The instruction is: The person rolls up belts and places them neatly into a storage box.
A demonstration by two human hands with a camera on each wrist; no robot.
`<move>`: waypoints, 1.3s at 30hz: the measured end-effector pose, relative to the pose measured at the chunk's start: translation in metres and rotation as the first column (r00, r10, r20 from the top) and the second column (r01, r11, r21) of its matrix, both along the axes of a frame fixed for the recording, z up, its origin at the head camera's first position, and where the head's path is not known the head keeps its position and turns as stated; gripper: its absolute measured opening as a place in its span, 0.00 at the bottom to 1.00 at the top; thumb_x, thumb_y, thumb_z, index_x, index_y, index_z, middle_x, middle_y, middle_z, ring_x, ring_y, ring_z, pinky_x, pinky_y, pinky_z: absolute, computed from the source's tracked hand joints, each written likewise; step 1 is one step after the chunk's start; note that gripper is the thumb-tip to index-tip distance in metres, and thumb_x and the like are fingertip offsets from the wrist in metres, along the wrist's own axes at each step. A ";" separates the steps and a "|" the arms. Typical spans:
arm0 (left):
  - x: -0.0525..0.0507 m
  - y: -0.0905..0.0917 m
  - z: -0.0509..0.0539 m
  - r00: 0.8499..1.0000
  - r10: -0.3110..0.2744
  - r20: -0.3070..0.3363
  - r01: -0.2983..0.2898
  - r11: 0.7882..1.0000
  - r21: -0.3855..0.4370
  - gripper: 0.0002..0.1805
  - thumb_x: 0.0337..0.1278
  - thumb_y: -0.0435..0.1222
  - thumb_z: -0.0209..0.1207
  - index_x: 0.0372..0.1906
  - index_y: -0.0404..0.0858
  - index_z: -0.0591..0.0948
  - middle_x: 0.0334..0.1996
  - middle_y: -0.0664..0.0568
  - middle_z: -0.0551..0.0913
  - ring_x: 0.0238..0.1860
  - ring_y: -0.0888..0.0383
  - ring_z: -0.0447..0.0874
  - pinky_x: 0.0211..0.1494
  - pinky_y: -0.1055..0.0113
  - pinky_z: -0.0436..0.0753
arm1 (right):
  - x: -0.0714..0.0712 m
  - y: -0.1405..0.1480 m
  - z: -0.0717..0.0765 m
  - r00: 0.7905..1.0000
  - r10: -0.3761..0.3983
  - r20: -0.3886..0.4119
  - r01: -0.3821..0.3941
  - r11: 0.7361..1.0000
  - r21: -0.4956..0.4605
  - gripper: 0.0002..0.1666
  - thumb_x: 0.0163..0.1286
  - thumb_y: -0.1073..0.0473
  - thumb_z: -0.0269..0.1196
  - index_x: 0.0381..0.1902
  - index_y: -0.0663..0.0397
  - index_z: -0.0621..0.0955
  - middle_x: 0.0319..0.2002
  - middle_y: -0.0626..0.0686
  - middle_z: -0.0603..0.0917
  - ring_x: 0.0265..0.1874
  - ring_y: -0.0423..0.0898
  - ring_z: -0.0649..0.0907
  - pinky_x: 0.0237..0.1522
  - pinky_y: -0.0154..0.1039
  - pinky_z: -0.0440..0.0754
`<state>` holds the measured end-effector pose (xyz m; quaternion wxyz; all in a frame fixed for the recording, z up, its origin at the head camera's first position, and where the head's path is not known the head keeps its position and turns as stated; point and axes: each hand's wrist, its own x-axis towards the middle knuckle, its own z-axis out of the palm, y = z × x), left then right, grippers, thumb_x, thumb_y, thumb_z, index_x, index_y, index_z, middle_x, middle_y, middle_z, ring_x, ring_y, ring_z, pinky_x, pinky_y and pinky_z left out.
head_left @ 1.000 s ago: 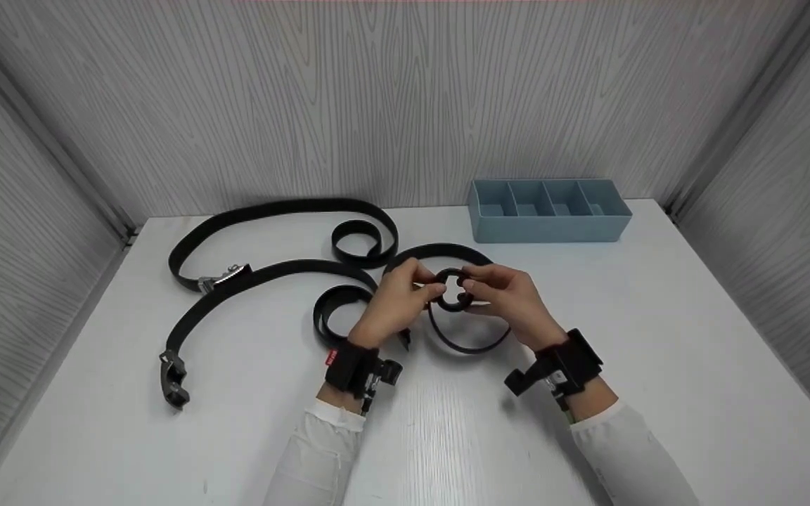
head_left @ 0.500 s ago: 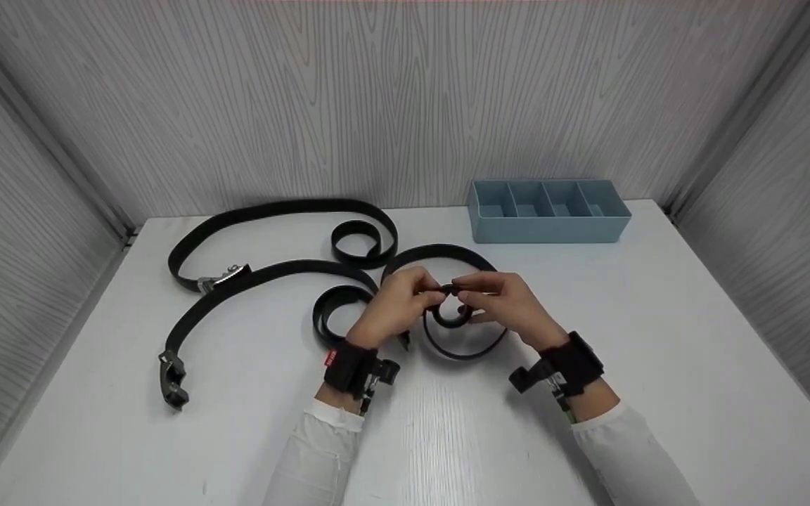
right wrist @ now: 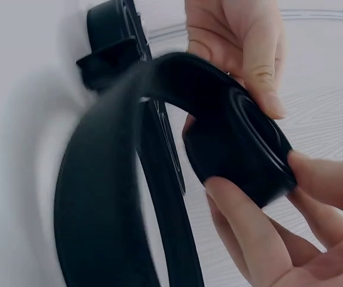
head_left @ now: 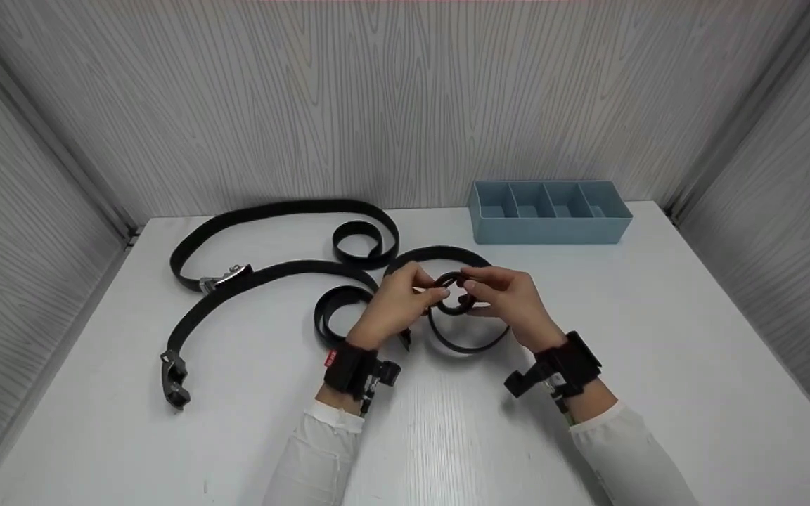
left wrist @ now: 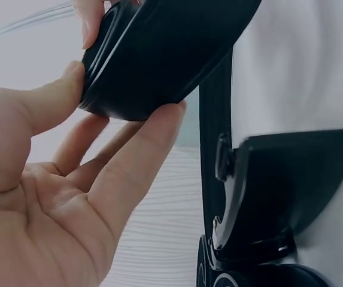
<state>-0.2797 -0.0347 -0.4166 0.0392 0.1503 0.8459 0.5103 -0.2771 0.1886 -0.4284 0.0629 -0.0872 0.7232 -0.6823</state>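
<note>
A black belt, partly rolled into a small coil (head_left: 453, 311), is held above the table at the middle. My left hand (head_left: 396, 299) pinches the coil's left side between thumb and fingers. My right hand (head_left: 515, 303) pinches its right side. In the right wrist view, the coil (right wrist: 231, 164) shows several turns, and the wide loose strap (right wrist: 99, 197) curves away from it. The left wrist view shows the coil's smooth outer face (left wrist: 165, 60) between thumb and fingertips. The rest of this belt forms a large loop (head_left: 440, 251) behind and below the hands.
Two more black belts lie at the left: a rear one (head_left: 285, 206) with a silver buckle (head_left: 226, 278), and a front one (head_left: 236, 287) with a dark buckle (head_left: 175, 379). Each has a coiled end. A blue four-section box (head_left: 549, 230) stands at the back right.
Both hands first dipped toward the person with the coil, then lifted it back up and slightly away. The coil has turned a little between the fingers. The other belts and the box stayed put.
</note>
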 end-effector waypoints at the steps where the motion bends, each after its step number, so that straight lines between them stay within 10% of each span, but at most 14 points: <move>1: 0.000 0.000 0.000 1.000 -0.002 0.003 0.002 1.000 0.004 0.13 0.70 0.44 0.66 0.46 0.39 0.79 0.44 0.50 0.85 0.40 0.58 0.86 0.40 0.65 0.81 | 0.000 0.000 -0.001 1.000 -0.012 0.002 0.012 1.000 -0.011 0.22 0.76 0.64 0.65 0.65 0.65 0.80 0.58 0.67 0.82 0.47 0.49 0.84 0.48 0.46 0.88; 21: 0.001 -0.002 -0.001 0.996 -0.086 -0.025 0.085 0.995 -0.044 0.06 0.71 0.38 0.65 0.41 0.38 0.82 0.34 0.53 0.81 0.29 0.59 0.72 0.31 0.66 0.71 | -0.001 0.007 0.003 0.988 0.156 0.010 -0.156 0.975 0.159 0.21 0.77 0.62 0.64 0.64 0.64 0.81 0.58 0.61 0.84 0.49 0.49 0.86 0.46 0.44 0.88; 39: 0.002 -0.005 0.002 1.000 0.012 -0.019 -0.012 1.000 0.015 0.13 0.67 0.43 0.69 0.43 0.40 0.79 0.41 0.52 0.84 0.38 0.58 0.82 0.37 0.65 0.78 | -0.002 0.000 -0.004 0.999 -0.009 0.038 0.012 0.998 -0.066 0.23 0.76 0.62 0.65 0.65 0.64 0.80 0.55 0.59 0.84 0.49 0.49 0.86 0.49 0.47 0.87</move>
